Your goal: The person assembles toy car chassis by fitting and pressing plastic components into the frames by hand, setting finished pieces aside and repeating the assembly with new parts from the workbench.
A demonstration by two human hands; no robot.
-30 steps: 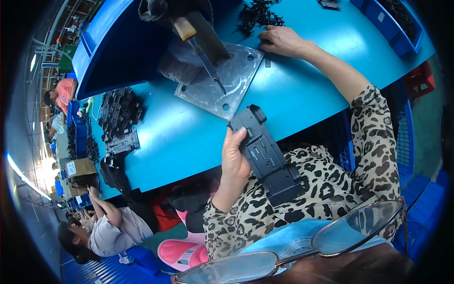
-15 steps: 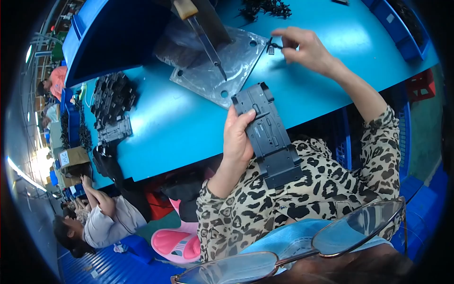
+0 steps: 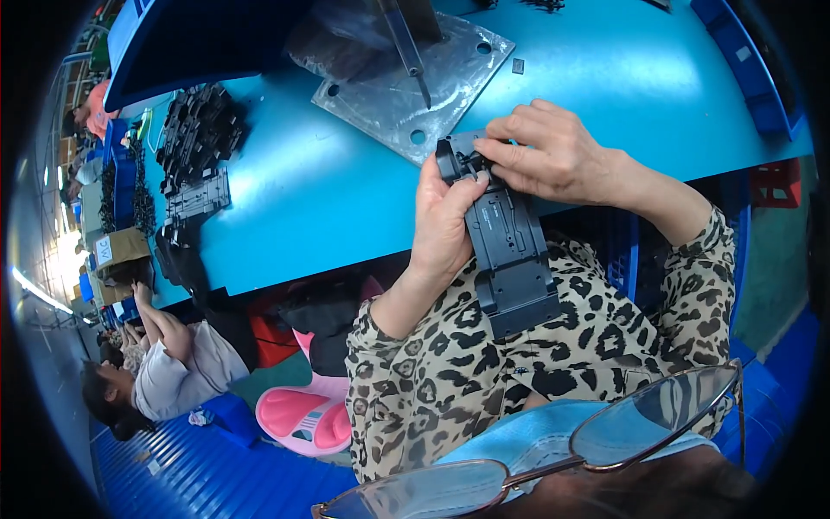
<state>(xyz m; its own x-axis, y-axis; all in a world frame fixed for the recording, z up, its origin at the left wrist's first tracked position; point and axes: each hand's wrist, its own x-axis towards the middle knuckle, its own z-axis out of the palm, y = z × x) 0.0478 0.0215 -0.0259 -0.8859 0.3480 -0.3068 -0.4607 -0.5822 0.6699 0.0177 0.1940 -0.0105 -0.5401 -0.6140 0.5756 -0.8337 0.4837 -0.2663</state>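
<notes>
left hand (image 3: 445, 216) at mid-frame wraps a long black plastic part (image 3: 510, 255), thumb on top, fingers mostly hidden beneath. a co-worker (image 3: 190, 368) in a pale shirt is at lower left; above, black mouldings (image 3: 199, 130) lie heaped on the glossy blue table (image 3: 285, 216); a grey metal plate (image 3: 372, 121) lies at upper centre. just right of the left hand, the right hand (image 3: 553, 156) bends inward over the part, fingers curled, pinching a small black piece (image 3: 469, 162) at its upper end. a carton (image 3: 130, 244) at far left bears white paper (image 3: 104, 251) with large dark letters; pale print (image 3: 491, 216) on the part is too small to read; a blue bin (image 3: 756, 82) at upper right has a pale label (image 3: 743, 54)
</notes>
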